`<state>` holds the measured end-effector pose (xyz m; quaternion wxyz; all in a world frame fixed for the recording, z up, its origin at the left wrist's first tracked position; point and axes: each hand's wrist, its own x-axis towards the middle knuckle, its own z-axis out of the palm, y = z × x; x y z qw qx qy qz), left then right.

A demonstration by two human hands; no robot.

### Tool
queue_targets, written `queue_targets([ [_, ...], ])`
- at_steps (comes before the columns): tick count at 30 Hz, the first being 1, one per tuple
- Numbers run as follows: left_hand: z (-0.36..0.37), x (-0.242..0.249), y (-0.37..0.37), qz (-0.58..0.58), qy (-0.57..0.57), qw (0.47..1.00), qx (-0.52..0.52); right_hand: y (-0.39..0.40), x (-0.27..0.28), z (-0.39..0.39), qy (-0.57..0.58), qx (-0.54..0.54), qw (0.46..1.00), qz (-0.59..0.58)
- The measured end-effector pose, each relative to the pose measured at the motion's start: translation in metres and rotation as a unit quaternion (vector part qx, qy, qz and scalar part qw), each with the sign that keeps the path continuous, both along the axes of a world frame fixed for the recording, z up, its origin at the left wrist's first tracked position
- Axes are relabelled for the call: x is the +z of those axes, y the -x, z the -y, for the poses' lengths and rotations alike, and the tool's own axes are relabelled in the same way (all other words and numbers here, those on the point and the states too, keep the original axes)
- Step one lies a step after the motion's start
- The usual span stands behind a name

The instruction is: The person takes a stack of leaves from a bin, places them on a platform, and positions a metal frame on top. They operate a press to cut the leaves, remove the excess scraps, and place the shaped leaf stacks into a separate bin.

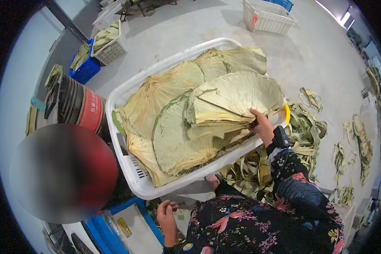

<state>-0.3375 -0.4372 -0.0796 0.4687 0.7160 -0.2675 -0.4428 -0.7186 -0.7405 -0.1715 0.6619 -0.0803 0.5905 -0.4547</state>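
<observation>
My right hand (pixel 263 128) is closed around the gathered edge of a folded stack of dried lotus leaves (pixel 237 99), at the right end of a white plastic basket (pixel 142 190). Thumb on top, it pinches the stack, and the other fingers are partly hidden beneath. More large, pale green, flattened lotus leaves (pixel 169 84) lie overlapping in the basket under the held ones. Below the basket's near side, my left hand (pixel 167 215) hangs with its fingers loosely bent and apart from the leaves; nothing shows in it.
Leaf scraps (pixel 302 127) lie heaped on the floor at the right. A black drum with a red label (pixel 91 111) stands left of the basket. A blue-and-white box (pixel 133 226) sits below. Leaf-filled crates (pixel 110 48) and a white crate (pixel 269 19) stand farther back. A blurred patch hides the lower left.
</observation>
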Motion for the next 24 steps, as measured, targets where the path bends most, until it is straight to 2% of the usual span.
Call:
queue_targets([
  [5, 0.006, -0.005, 0.002, -0.001, 0.007, 1.000, -0.012, -0.004, -0.003, 0.003, 0.004, -0.043, 0.999, -0.006],
  [9, 0.001, -0.005, 0.000, 0.009, 0.016, 1.000, -0.019, -0.026, 0.028, -0.003, 0.044, -0.071, 0.996, -0.017],
  [11, 0.002, -0.004, -0.002, 0.009, 0.012, 1.000, -0.023, -0.036, 0.065, 0.003, 0.085, -0.067, 0.994, 0.007],
  [13, 0.004, 0.002, -0.004, 0.009, 0.005, 0.999, -0.030, -0.048, 0.095, 0.009, 0.165, -0.064, 0.957, 0.230],
  [15, 0.020, 0.014, -0.002, -0.014, 0.007, 0.994, -0.109, -0.075, 0.134, -0.004, 0.182, -0.051, 0.949, 0.251],
  [16, 0.030, 0.021, 0.001, -0.012, 0.012, 0.994, -0.106, -0.096, 0.156, -0.014, 0.198, -0.035, 0.941, 0.272],
  [17, 0.043, 0.029, 0.003, -0.034, 0.064, 0.987, -0.147, -0.122, 0.181, -0.031, 0.213, -0.023, 0.945, 0.247],
  [18, 0.056, 0.038, 0.006, -0.055, 0.116, 0.974, -0.187, -0.140, 0.185, -0.042, 0.205, 0.024, 0.935, 0.289],
  [19, 0.072, 0.050, 0.014, -0.051, 0.122, 0.975, -0.180, -0.164, 0.197, -0.058, 0.201, 0.062, 0.917, 0.339],
  [20, 0.089, 0.063, 0.025, -0.150, 0.234, 0.953, -0.124, -0.186, 0.202, -0.073, 0.192, 0.088, 0.910, 0.358],
  [21, 0.096, 0.072, 0.029, -0.243, 0.343, 0.905, -0.065, -0.209, 0.207, -0.087, 0.189, 0.111, 0.904, 0.367],
  [22, 0.096, 0.073, 0.022, -0.231, 0.356, 0.904, -0.052, -0.227, 0.213, -0.099, 0.195, 0.143, 0.896, 0.372],
  [24, 0.083, 0.074, -0.011, -0.305, 0.438, 0.846, -0.018, -0.269, 0.217, -0.124, 0.202, 0.213, 0.872, 0.392],
])
